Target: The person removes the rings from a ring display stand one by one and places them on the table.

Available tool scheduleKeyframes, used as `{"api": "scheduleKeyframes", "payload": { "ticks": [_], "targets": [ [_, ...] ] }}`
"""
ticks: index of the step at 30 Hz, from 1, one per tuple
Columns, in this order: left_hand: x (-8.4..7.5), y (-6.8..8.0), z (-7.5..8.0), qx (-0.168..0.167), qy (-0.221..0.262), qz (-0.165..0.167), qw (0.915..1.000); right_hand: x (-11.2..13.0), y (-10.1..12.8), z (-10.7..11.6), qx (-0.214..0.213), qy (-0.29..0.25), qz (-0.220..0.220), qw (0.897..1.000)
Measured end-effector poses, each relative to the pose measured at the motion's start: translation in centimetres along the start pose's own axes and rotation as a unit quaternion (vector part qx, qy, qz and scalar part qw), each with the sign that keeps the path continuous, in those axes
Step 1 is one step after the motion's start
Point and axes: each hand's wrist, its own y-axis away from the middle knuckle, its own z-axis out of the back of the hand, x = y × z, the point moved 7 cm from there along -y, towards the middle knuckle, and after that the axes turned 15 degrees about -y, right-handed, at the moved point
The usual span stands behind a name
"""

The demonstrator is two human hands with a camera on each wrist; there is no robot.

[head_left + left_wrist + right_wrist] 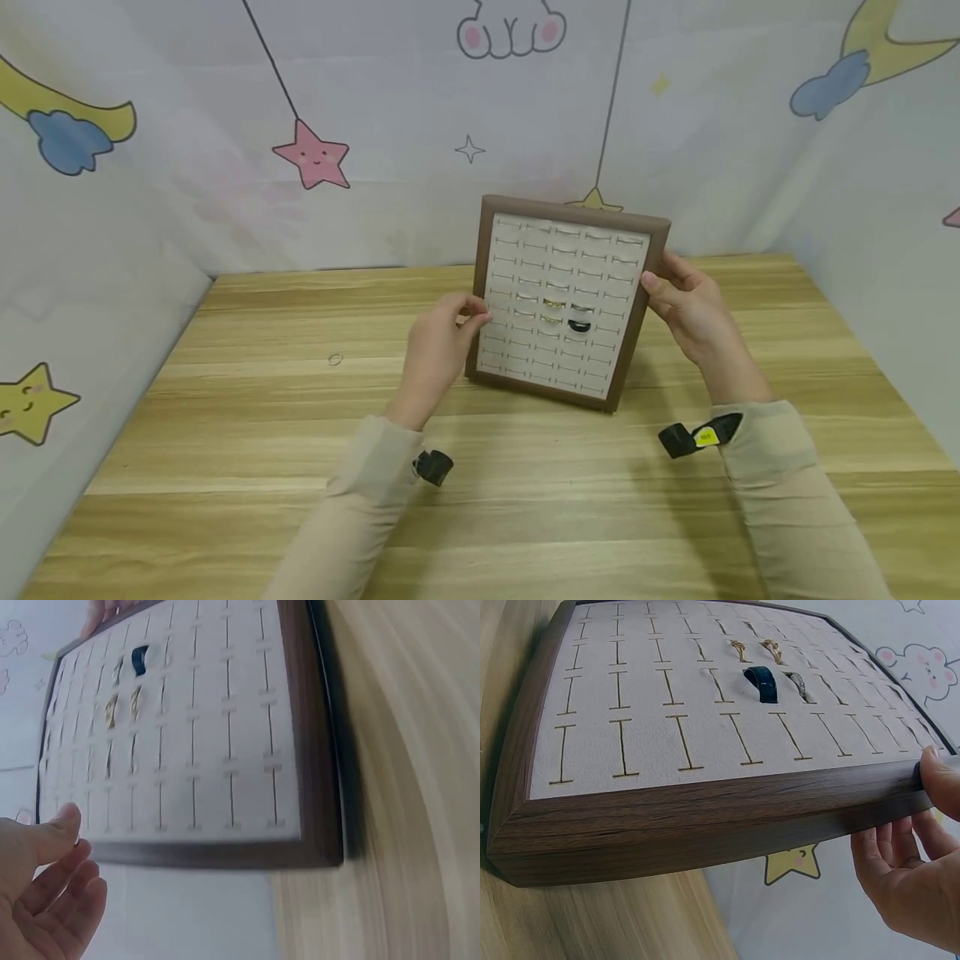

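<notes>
Step in hand, as judged: tray (pixel 564 308) stood up on its lower edge on the worktop (pixel 300 467), tilted back, steadied from both sides. The next move likely calls for a firm hold on both rails before any tipping or shifting, since the rings sit only in slots and the lower edge is the sole contact with the wood.

Left hand (pixel 438 350): at the tray's left rail, about mid-height. Thumb tip and fingers (pixel 476 313) touch the frame edge. In the left wrist view the fingers (pixel 64 889) look relaxed and a little apart, thumb extended toward the rail; light contact, not a wrap.

Right hand (pixel 690 312): at the right rail, upper half. Thumb lies on the front of the frame, fingers (pixel 889 855) curl behind it, so the rail is pinched between them.

Tray contents: pale slotted pad in a brown wood frame; most slots bare. Near the middle, a black ring (pixel 579 326), with gold rings (pixel 553 305) just beside it and a silver-toned one close by.

Farther left on the worktop, well apart from the tray: a small loose ring (pixel 335 359).

Behind: cartoon-print backdrop (pixel 315 158).
</notes>
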Motion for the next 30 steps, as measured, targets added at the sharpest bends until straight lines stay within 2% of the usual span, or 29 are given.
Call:
{"api": "scheduleKeyframes", "payload": {
  "ticks": [7, 14, 18, 22, 26, 30],
  "targets": [
    [4.5, 0.0, 2.9, -0.033, -0.005, 0.034, 0.9989, -0.2, 0.1, 0.2, -0.005, -0.002, -0.002, 1.0],
    [10.7, 0.6, 4.8, -0.043, -0.025, 0.108, 0.9929, -0.1, 0.1, 0.3, -0.004, 0.001, -0.001, 1.0],
    [14.3, 1.5, 5.3, -0.029, -0.04, 0.15, 0.9875, -0.1, 0.1, 0.3, -0.003, 0.0, -0.001, 1.0],
    [17.3, 2.6, 5.4, -0.015, -0.062, 0.176, 0.9824, -0.1, 0.1, 0.2, -0.002, 0.0, -0.001, 1.0],
    [19.4, 3.5, 5.1, 0.006, -0.072, 0.196, 0.978, -0.1, 0.0, 0.2, -0.002, -0.002, 0.0, 1.0],
    [20.6, 4.1, 4.7, 0.029, -0.087, 0.207, 0.9741, -0.1, 0.0, 0.2, -0.003, -0.004, 0.0, 1.0]
  ]
}}
